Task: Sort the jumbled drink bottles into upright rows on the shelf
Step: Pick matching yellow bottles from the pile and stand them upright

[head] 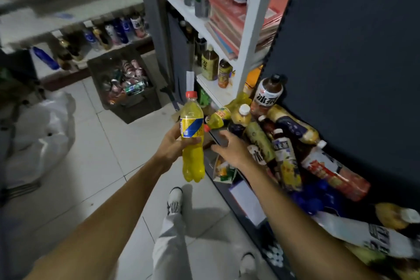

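One yellow bottle in left hand; right hand free.

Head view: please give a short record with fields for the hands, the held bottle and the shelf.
left hand: grips the yellow bottle at its label
yellow bottle: upright, red cap on, held over the floor
right hand: holds nothing, reaches toward the jumbled bottles
jumbled bottles: lying tilted in a heap on the low shelf
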